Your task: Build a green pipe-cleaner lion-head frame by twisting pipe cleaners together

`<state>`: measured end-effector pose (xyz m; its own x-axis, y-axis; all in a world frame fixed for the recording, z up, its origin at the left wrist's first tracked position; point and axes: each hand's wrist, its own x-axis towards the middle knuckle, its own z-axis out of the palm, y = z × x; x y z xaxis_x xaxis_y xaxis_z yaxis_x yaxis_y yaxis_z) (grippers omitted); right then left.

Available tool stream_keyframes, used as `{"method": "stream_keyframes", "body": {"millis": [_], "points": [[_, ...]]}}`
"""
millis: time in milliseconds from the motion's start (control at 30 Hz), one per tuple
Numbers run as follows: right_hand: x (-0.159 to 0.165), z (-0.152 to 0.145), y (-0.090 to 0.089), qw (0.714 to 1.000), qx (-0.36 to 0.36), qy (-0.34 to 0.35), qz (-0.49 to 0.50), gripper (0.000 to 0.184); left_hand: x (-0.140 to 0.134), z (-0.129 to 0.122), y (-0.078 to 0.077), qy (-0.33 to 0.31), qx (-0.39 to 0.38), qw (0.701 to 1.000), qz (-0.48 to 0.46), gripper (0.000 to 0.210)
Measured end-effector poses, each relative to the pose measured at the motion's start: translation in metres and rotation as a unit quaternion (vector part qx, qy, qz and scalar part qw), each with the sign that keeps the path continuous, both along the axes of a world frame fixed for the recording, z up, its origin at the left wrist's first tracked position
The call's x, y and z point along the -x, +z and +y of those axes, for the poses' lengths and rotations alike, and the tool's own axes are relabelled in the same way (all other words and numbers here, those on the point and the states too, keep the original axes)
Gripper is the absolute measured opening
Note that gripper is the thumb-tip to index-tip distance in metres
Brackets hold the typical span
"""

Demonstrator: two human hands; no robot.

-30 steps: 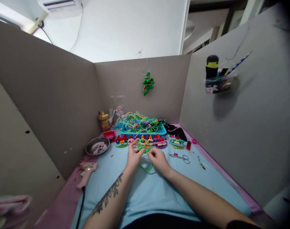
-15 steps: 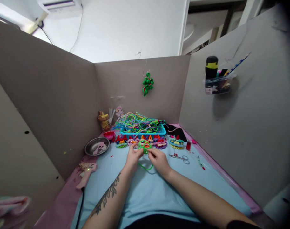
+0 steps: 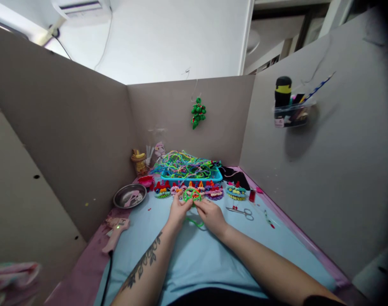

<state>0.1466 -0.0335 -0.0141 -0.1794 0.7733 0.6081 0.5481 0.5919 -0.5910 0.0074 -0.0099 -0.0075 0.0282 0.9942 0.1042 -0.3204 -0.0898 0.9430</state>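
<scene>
A bright green cord (image 3: pixel 192 194), looped into a loose knot, is held up between my two hands over the blue cloth. My left hand (image 3: pixel 179 208) pinches the knot's lower left side between thumb and fingers. From the right, my right hand (image 3: pixel 212 215) grips the cord close to the left fingertips. One tail of the cord hangs below, near the cloth. Just behind the knot stands a row of colourful knotted cord figures (image 3: pixel 214 190), partly hidden by the hands and the cord. Another figure (image 3: pixel 236 191) in blue and yellow sits apart to the right.
A blue tray (image 3: pixel 217 175) heaped with coloured cords is at the back. Scissors (image 3: pixel 244 213) lie on the right. On the left are a metal bowl (image 3: pixel 120 200) and a pink glue gun (image 3: pixel 116 236) with its cable. Grey panels (image 3: pixel 194 146) enclose the table.
My right hand has shifted slightly left, closer to my left fingers. The green loops look wider and lower, and the hanging tail has changed shape.
</scene>
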Motion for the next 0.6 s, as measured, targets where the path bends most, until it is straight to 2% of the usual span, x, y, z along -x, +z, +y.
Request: {"method": "stream_keyframes", "body": {"millis": [167, 233, 300, 367, 500, 533, 600], "points": [[0.006, -0.001, -0.003, 0.998, 0.043, 0.000, 0.052, 0.022, 0.002, 0.000, 0.000, 0.056, -0.049, 0.996, 0.041, 0.064], [0.007, -0.001, -0.004, 0.996, 0.066, 0.000, 0.065, 0.016, 0.002, 0.000, 0.001, 0.058, -0.066, 0.995, 0.054, 0.061], [0.007, 0.000, -0.004, 0.993, 0.088, 0.024, 0.081, 0.013, 0.003, 0.000, 0.001, 0.046, -0.078, 0.994, 0.064, 0.060], [0.005, 0.003, -0.002, 0.981, 0.142, 0.058, 0.122, 0.011, 0.005, 0.001, 0.001, 0.024, -0.081, 0.994, 0.065, 0.060], [-0.002, 0.009, 0.006, 0.931, 0.283, 0.103, 0.205, 0.011, 0.009, 0.005, 0.001, -0.026, -0.071, 0.995, 0.058, 0.061], [-0.004, 0.010, 0.008, 0.930, 0.289, 0.106, 0.201, 0.012, 0.010, 0.006, 0.001, -0.036, -0.074, 0.995, 0.063, 0.060], [-0.008, 0.010, 0.011, 0.949, 0.254, 0.104, 0.157, 0.012, 0.011, 0.006, 0.002, -0.055, -0.090, 0.991, 0.082, 0.058]]}}
